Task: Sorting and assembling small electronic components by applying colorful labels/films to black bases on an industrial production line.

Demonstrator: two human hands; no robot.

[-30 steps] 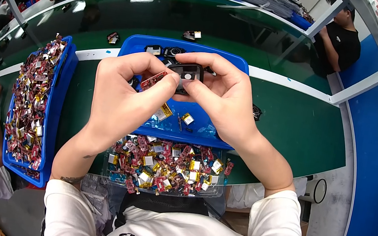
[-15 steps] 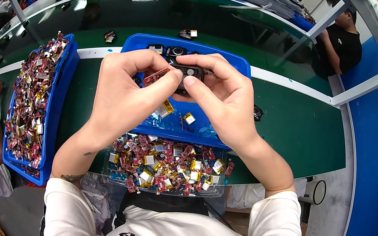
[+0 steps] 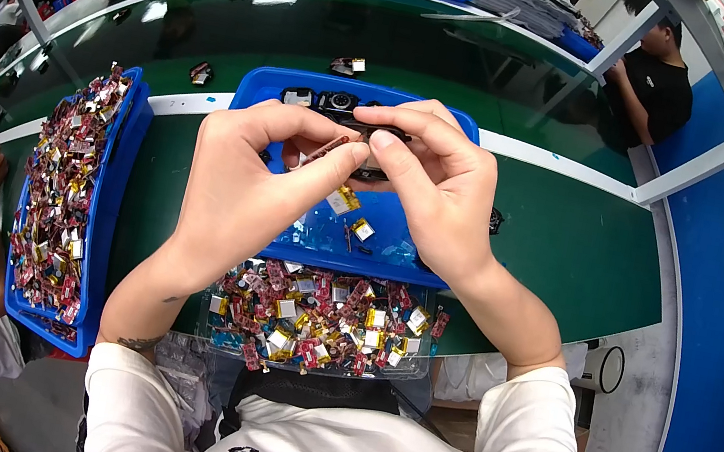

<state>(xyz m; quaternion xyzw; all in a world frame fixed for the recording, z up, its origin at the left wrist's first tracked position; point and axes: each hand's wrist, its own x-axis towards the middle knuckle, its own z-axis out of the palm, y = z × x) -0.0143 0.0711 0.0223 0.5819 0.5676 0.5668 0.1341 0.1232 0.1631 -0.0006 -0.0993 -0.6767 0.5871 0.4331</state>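
Observation:
Over the blue tray point(image 3: 261, 84), both hands meet at a small black watch case point(image 3: 375, 173), partly hidden by my fingers. My right hand point(image 3: 445, 192) is closed round the case, thumb on its near face and fingers along the far edge. My left hand point(image 3: 245, 176) is closed on a thin red circuit board point(image 3: 325, 150), its thumb tip against the case. Just below the fingers shows a silver-and-yellow battery point(image 3: 343, 200); whether it joins the board I cannot tell. Another small battery point(image 3: 363, 229) lies in the tray, and several black watch cases point(image 3: 339, 102) sit at its far end.
A clear tray point(image 3: 202, 334) heaped with red boards and batteries stands nearest me. At left is a long blue bin point(image 3: 122, 184) of similar parts. Loose black pieces point(image 3: 201, 73) lie on the green conveyor point(image 3: 299, 31) beyond a white rail point(image 3: 539, 156). Other people sit around.
The black case has tilted, so its round silver spot no longer shows. The red board has turned more edge-on, and the battery below has shifted right and up. Pieces on the conveyor have moved left.

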